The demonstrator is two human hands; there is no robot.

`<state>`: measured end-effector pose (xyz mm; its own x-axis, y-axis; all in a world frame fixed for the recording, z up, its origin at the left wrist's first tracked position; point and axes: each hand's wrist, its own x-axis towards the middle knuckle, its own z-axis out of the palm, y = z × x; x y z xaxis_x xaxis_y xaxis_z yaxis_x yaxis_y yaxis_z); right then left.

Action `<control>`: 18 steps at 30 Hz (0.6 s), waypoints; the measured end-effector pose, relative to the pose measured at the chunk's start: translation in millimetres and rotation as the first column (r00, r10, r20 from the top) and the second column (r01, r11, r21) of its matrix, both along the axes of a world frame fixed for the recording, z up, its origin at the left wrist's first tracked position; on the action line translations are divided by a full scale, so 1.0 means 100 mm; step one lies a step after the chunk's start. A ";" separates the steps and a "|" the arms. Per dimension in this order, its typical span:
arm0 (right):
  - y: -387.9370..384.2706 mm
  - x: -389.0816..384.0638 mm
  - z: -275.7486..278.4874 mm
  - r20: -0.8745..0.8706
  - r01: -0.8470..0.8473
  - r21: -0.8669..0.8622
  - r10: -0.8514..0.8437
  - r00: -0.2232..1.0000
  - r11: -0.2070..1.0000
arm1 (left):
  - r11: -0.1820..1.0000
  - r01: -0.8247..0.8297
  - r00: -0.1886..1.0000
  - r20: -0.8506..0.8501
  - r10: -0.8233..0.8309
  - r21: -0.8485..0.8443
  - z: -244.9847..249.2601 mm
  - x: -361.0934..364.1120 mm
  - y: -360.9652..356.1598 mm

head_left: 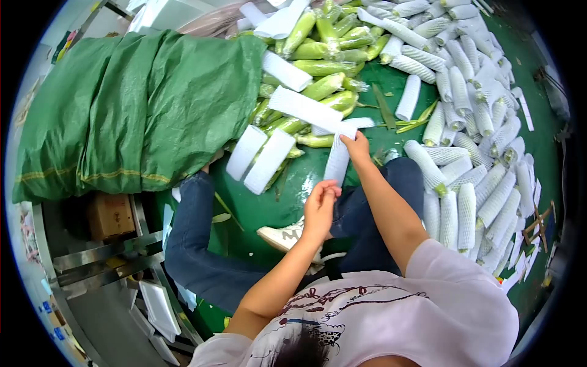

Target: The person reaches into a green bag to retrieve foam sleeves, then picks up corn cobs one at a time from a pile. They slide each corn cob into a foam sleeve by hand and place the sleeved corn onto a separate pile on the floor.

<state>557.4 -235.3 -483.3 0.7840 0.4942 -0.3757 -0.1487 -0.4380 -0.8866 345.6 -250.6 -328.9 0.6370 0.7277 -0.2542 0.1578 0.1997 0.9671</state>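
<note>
A white foam net sleeve (337, 160) slants between my hands above the green floor. My right hand (357, 148) is closed on its upper end, thumb along the side. Lower down, my left hand (320, 205) pinches the bottom end with bent fingers. The sleeve looks flat; whether anything is inside cannot be seen. Just beyond my hands lies a pile of green corn ears (330, 85), many in clear film. Loose foam sleeves rest on that pile, including a long one (306, 109) and a shorter one (269, 160).
A large green woven sack (140, 110) lies at the left, its mouth toward the corn. On the right is a big heap of corn in foam net sleeves (471, 116). Metal rails (104, 254) and a cardboard box (110, 215) stand at lower left. Loose husk leaves (384, 107) lie on the floor.
</note>
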 end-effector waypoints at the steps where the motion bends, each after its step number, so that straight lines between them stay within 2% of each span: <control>1: 0.05 -0.18 0.10 -0.124 0.077 0.246 -0.047 0.991 0.966 | 0.973 0.028 0.999 -0.024 -0.023 0.231 0.07 0.02 0.09; 2: 0.01 -0.43 0.33 -0.173 0.000 0.319 0.058 0.983 0.948 | 0.819 0.083 0.996 -0.082 -0.044 0.567 0.20 0.03 0.21; 3: -0.08 -0.69 0.62 -0.209 -0.071 0.391 0.164 0.964 0.918 | 0.607 0.280 0.950 -0.308 -0.061 0.744 0.31 0.04 0.31; 5: -0.28 -1.09 1.13 -0.543 0.001 0.554 0.361 0.758 0.832 | 0.631 0.225 0.951 -0.309 0.024 0.743 0.14 0.10 0.39; 6: -0.38 -1.10 1.17 -0.681 0.066 0.532 0.380 0.626 0.844 | 0.727 0.194 0.965 -0.262 -0.020 0.659 0.00 0.09 0.42; 8: -0.57 -1.03 1.18 -0.875 0.192 0.445 0.380 0.300 0.875 | 0.877 0.119 0.993 -0.066 -0.100 0.466 -0.14 0.09 0.39; 9: -0.62 -0.99 1.16 -0.878 0.203 0.455 0.398 0.267 0.867 | 0.929 0.098 0.992 0.042 -0.121 0.356 -0.22 0.10 0.37; 10: -0.65 -0.96 1.14 -0.879 0.213 0.465 0.417 0.232 0.860 | 0.942 -0.015 0.994 0.107 -0.022 0.335 -0.39 0.11 0.33; 11: -0.67 -0.95 1.13 -0.878 0.221 0.473 0.437 0.193 0.853 | 0.986 -0.068 0.995 0.084 0.055 0.151 -0.59 0.09 0.26; 12: -0.68 -1.00 1.03 -0.871 0.088 0.398 0.346 0.349 0.913 | 0.991 -0.128 0.990 0.050 0.130 -0.036 -0.79 0.06 0.19; 13: -0.65 -1.02 0.87 -0.758 -0.170 0.182 0.248 0.604 0.969 | 0.957 -0.192 0.980 0.008 0.198 -0.216 -0.88 0.04 0.15; 14: -0.66 -0.96 0.63 -0.137 -0.410 0.147 0.429 0.893 0.900 | 0.940 -0.219 0.972 -0.136 0.189 -0.260 -0.83 0.04 0.14; 15: -0.64 -0.88 0.45 0.542 -0.561 -0.031 0.486 0.686 0.827 | 0.922 -0.302 0.952 -0.131 0.278 -0.242 -1.07 0.06 0.06; 16: -0.52 -0.86 0.43 0.393 -0.430 0.293 0.302 0.868 0.854 | 0.914 -0.241 0.970 -0.119 0.213 -0.325 -0.99 0.06 0.10; 17: -0.48 -0.75 0.62 -0.385 -0.144 0.411 0.315 0.868 0.900 | 0.899 -0.176 0.984 -0.098 0.150 -0.402 -0.83 0.07 0.18; 18: -0.39 -0.73 0.93 -0.555 -0.046 0.416 0.293 0.778 0.908 | 0.791 -0.196 0.967 0.020 0.255 -0.580 -0.56 0.09 0.31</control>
